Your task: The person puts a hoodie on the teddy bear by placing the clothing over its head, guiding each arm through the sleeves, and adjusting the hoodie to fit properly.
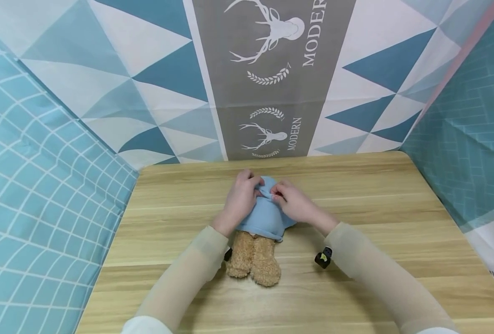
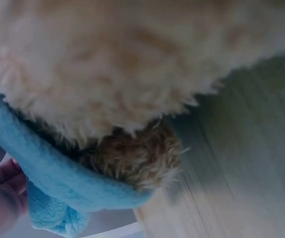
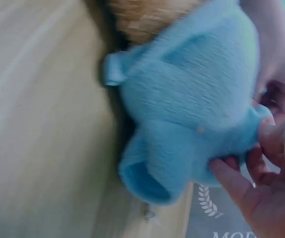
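Note:
A brown plush toy lies on the table, its furry legs [image 1: 265,266] toward me in the head view. A light blue fleece garment [image 1: 261,218] covers its upper body, and the head is hidden. My left hand [image 1: 239,197] pinches the fabric near its far end. Close beside it, my right hand [image 1: 296,202] pinches the same cloth between thumb and fingers. In the right wrist view, a sleeve [image 3: 165,163] of the garment hangs with a hollow opening. Curly fur [image 2: 122,64] fills the top of the left wrist view, above the garment's blue hem [image 2: 63,173].
The wooden table [image 1: 167,232] runs back to a patterned wall covering [image 1: 163,83] with deer prints. A blue gridded sheet [image 1: 42,185] borders the left side, and a teal sheet [image 1: 472,139] the right. A black strapped device [image 1: 323,257] sits at the right forearm.

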Motion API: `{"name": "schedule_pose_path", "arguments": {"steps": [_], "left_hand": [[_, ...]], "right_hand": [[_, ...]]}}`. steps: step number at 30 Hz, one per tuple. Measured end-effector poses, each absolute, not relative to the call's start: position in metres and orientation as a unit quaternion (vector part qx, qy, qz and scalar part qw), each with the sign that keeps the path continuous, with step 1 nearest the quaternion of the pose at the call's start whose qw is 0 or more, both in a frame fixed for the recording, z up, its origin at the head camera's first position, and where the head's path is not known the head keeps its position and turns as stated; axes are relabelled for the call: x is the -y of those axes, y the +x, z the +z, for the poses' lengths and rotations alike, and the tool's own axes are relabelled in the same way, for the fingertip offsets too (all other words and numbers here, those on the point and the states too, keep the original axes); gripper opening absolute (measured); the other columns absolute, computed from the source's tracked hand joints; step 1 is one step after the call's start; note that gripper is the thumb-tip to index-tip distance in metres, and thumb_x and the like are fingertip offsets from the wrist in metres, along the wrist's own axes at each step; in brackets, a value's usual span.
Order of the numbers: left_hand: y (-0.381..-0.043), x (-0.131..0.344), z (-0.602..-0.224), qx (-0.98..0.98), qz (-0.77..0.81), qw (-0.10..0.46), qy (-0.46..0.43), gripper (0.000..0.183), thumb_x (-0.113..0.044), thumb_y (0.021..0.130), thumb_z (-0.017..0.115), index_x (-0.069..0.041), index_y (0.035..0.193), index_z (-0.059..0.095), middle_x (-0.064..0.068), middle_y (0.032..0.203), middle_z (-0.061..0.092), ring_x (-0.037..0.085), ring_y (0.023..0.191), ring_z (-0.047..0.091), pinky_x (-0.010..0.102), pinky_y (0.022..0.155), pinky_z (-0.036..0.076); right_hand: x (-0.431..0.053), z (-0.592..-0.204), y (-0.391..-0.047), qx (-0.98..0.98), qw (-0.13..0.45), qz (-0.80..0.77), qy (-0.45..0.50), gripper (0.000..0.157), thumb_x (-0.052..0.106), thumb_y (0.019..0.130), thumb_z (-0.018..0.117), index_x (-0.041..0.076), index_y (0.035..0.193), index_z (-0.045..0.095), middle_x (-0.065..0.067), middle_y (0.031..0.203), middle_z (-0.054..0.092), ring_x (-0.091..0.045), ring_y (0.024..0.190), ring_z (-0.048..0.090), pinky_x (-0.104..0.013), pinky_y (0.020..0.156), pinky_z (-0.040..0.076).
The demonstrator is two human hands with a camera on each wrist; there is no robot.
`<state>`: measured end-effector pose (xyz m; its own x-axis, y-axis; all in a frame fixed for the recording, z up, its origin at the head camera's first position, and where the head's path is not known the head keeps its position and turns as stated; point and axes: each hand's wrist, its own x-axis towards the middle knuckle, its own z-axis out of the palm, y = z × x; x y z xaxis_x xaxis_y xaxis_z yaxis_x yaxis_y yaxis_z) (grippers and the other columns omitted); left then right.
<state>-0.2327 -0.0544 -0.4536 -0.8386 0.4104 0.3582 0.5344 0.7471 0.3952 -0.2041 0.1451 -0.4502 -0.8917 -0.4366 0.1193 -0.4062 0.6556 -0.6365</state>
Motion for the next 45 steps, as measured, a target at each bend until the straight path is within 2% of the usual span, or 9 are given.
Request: {"name": "schedule_pose_path", "arguments": {"steps": [5, 11, 17, 20, 24, 29, 32, 36, 45], "left_hand": [[-0.227, 0.057, -0.453, 0.915, -0.278, 0.126, -0.264, 0.005, -0.005, 0.096, 0.079, -0.004, 0.095, 0.075, 0.012, 0.098, 0.058, 0.031, 0.092, 0.058, 0.045, 0.087, 0.052], [-0.218, 0.063, -0.444, 0.901, -0.342, 0.051, -0.261, 0.007, -0.008, 0.100, 0.075, -0.005, 0.094, 0.073, 0.009, 0.102, 0.065, 0.027, 0.091, 0.064, 0.041, 0.084, 0.055], [-0.216, 0.075, -0.440, 0.890, -0.376, -0.011, -0.258, 0.009, -0.009, 0.100, 0.075, -0.007, 0.092, 0.070, 0.005, 0.094, 0.065, 0.019, 0.077, 0.057, 0.035, 0.073, 0.050], [-0.218, 0.080, -0.444, 0.892, -0.382, -0.011, -0.243, 0.009, -0.008, 0.099, 0.076, -0.007, 0.092, 0.071, 0.004, 0.090, 0.065, 0.017, 0.073, 0.055, 0.033, 0.070, 0.048], [-0.221, 0.081, -0.452, 0.896, -0.383, 0.004, -0.226, 0.011, -0.008, 0.096, 0.080, -0.006, 0.091, 0.070, 0.004, 0.085, 0.065, 0.017, 0.071, 0.054, 0.033, 0.069, 0.047], [-0.224, 0.079, -0.461, 0.903, -0.377, 0.011, -0.207, 0.024, -0.005, 0.098, 0.078, -0.003, 0.117, 0.064, 0.008, 0.088, 0.058, 0.022, 0.076, 0.053, 0.036, 0.072, 0.047], [-0.225, 0.078, -0.465, 0.905, -0.370, 0.018, -0.208, 0.032, 0.002, 0.099, 0.074, -0.004, 0.128, 0.063, 0.013, 0.102, 0.059, 0.024, 0.086, 0.055, 0.038, 0.077, 0.049], [-0.224, 0.078, -0.467, 0.903, -0.368, 0.033, -0.221, 0.025, 0.008, 0.099, 0.068, -0.008, 0.117, 0.070, 0.014, 0.117, 0.059, 0.026, 0.095, 0.058, 0.041, 0.083, 0.053], [-0.219, 0.083, -0.466, 0.889, -0.366, 0.019, -0.273, 0.004, -0.005, 0.104, 0.069, -0.003, 0.102, 0.067, 0.012, 0.115, 0.057, 0.025, 0.094, 0.056, 0.039, 0.083, 0.051]], "right_hand": [[-0.134, -0.459, -0.200, -0.929, -0.029, -0.302, -0.212, 0.012, 0.014, 0.102, 0.072, 0.004, 0.100, 0.066, -0.011, 0.103, 0.059, -0.024, 0.087, 0.056, -0.040, 0.078, 0.052], [-0.126, -0.459, -0.201, -0.940, -0.035, -0.302, -0.153, 0.013, 0.014, 0.097, 0.079, 0.006, 0.095, 0.069, -0.009, 0.100, 0.060, -0.021, 0.081, 0.058, -0.037, 0.074, 0.053], [-0.131, -0.460, -0.207, -0.924, -0.053, -0.348, -0.151, 0.020, 0.011, 0.097, 0.081, 0.002, 0.111, 0.070, -0.009, 0.097, 0.061, -0.023, 0.084, 0.058, -0.038, 0.074, 0.051], [-0.131, -0.460, -0.210, -0.914, -0.057, -0.372, -0.153, 0.023, 0.014, 0.100, 0.078, 0.001, 0.118, 0.072, -0.010, 0.101, 0.066, -0.024, 0.088, 0.061, -0.040, 0.077, 0.052], [-0.130, -0.459, -0.210, -0.911, -0.048, -0.384, -0.142, 0.014, 0.017, 0.104, 0.072, 0.005, 0.109, 0.077, -0.012, 0.111, 0.071, -0.025, 0.093, 0.064, -0.042, 0.080, 0.053], [-0.126, -0.453, -0.204, -0.907, -0.018, -0.384, -0.171, 0.012, 0.016, 0.107, 0.067, 0.005, 0.106, 0.072, -0.014, 0.110, 0.065, -0.027, 0.094, 0.059, -0.043, 0.080, 0.050], [-0.126, -0.451, -0.197, -0.899, 0.007, -0.388, -0.202, 0.011, 0.015, 0.109, 0.063, 0.006, 0.107, 0.070, -0.012, 0.109, 0.062, -0.026, 0.094, 0.056, -0.043, 0.081, 0.049], [-0.126, -0.451, -0.190, -0.892, 0.020, -0.384, -0.236, 0.011, 0.015, 0.109, 0.062, 0.007, 0.109, 0.069, -0.009, 0.108, 0.060, -0.023, 0.092, 0.055, -0.041, 0.081, 0.049], [-0.124, -0.456, -0.193, -0.923, -0.004, -0.331, -0.193, 0.018, 0.021, 0.101, 0.077, 0.006, 0.099, 0.068, -0.006, 0.094, 0.055, -0.020, 0.078, 0.050, -0.035, 0.069, 0.045]]}}
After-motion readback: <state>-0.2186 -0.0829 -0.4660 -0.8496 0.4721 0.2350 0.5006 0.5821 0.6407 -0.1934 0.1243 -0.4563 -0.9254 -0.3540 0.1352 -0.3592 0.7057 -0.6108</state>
